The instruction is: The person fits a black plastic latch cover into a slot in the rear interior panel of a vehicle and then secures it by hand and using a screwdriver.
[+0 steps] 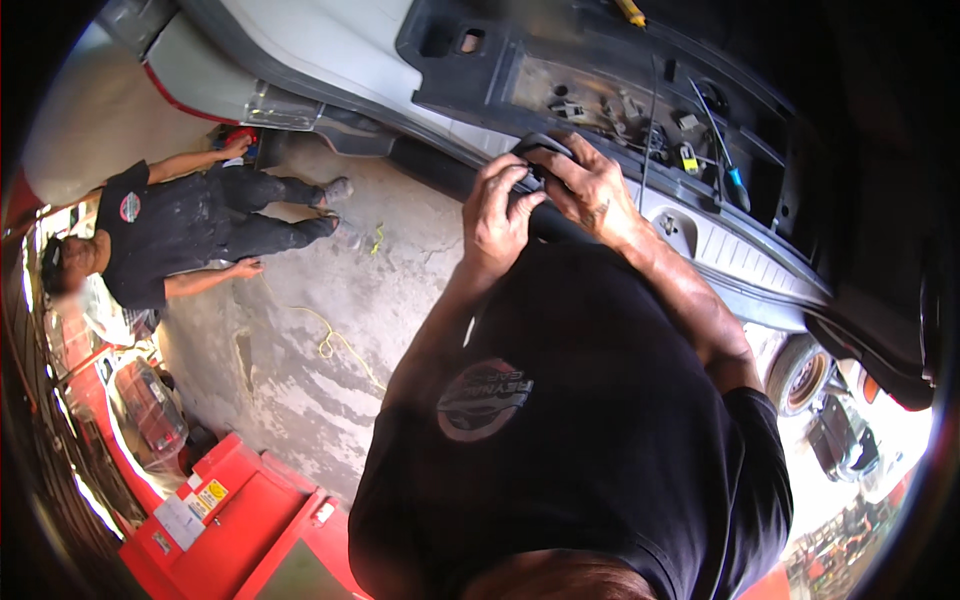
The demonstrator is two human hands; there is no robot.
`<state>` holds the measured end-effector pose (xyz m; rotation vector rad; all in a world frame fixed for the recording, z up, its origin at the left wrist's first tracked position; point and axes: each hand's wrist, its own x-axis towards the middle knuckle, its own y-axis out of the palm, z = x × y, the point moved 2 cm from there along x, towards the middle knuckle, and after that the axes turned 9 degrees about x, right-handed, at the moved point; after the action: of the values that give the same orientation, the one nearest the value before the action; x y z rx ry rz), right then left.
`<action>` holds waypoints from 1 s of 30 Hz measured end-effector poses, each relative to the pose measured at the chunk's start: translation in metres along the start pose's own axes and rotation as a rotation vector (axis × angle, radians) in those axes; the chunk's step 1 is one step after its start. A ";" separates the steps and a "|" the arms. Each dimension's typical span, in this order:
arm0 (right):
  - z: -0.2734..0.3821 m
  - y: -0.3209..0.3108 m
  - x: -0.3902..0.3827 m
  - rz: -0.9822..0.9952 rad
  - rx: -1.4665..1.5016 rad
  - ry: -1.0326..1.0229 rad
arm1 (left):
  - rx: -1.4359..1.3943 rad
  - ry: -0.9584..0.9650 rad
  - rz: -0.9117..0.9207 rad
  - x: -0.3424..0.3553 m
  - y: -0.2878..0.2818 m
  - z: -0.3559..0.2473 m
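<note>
Both my hands are raised at the edge of an open vehicle, close together on a black curved piece that looks like rubber or plastic. My left hand pinches its near side with thumb and fingers. Around its other side curl the fingers of my right hand, which partly hide it. Just beyond lies the vehicle's dark recessed compartment, holding several small metal parts. A screwdriver with a blue handle rests across it, beside a small yellow piece.
A yellow-handled tool lies at the far edge. At left stands another person, one hand near the vehicle's bumper. A thin yellow cord trails over the concrete floor. Red equipment is at lower left, a wheel at right.
</note>
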<state>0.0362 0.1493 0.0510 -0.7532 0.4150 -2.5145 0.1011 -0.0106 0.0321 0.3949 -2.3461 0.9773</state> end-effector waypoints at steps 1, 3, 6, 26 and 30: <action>0.001 -0.001 -0.003 0.018 -0.008 0.029 | 0.003 -0.005 0.009 -0.002 0.001 -0.001; 0.003 0.001 0.001 0.018 -0.024 0.013 | 0.030 0.022 0.020 0.000 0.000 0.002; 0.004 0.002 0.003 0.027 -0.137 -0.038 | 0.095 0.023 0.017 -0.002 -0.002 0.004; -0.005 0.006 0.008 0.090 -0.213 -0.111 | 0.120 0.006 0.092 0.000 -0.010 0.008; -0.003 0.005 0.010 0.115 -0.232 -0.174 | -0.013 -0.152 0.137 -0.001 -0.010 0.005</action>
<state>0.0288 0.1400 0.0509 -0.9984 0.6753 -2.2964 0.1044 -0.0211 0.0347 0.3173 -2.5435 1.0267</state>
